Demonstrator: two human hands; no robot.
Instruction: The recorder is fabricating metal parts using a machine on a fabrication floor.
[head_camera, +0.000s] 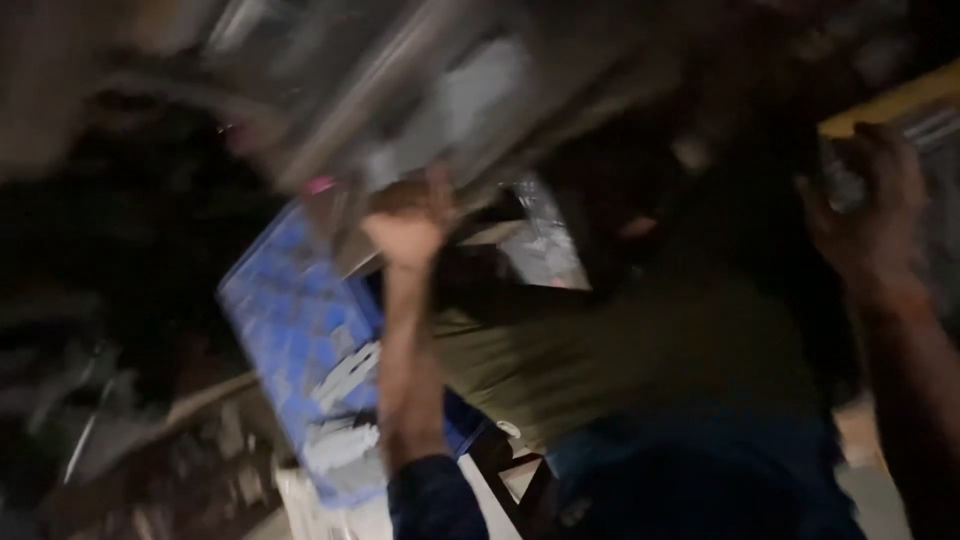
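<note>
The picture is dark and smeared by motion. My left hand (408, 228) is raised, fingers closed on the lower edge of a large shiny metal container (400, 90) that tilts across the top. My left forearm runs down to a dark blue sleeve (432, 495). At the right, my right hand (866, 200) is lifted with fingers curled over the edge of a grey panel (935, 130) with a yellow rim (890, 105). What the panel belongs to is too blurred to tell.
A blue plastic crate (300, 340) with pale things in it tilts behind my left arm. A person in an olive top (620, 350) and blue trousers (700, 470) bends between my arms. Dark clutter fills the left side (120, 420).
</note>
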